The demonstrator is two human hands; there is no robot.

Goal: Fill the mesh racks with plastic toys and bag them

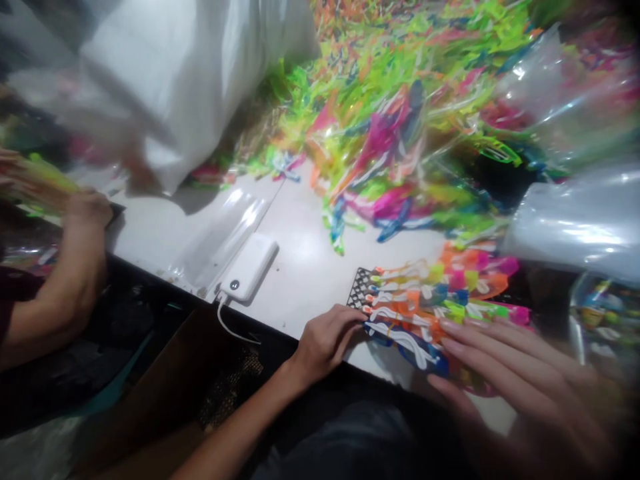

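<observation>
A row of coloured plastic toys (430,300) with white strings lies on a black mesh tray (361,288) at the white table's (300,233) near edge. My left hand (327,340) rests at the row's left end, fingertips touching the blue and orange pieces. My right hand (510,373) lies flat over the row's right side, fingers stretched out and pressing down on the toys. Neither hand is closed around anything.
A big heap of neon plastic pieces (400,113) covers the far table. A white power bank (249,268) with a cable lies near the edge, beside a clear bag (220,237). Clear bags (575,220) stand right, a white sack (190,73) at back. Another person's arm (65,267) works at left.
</observation>
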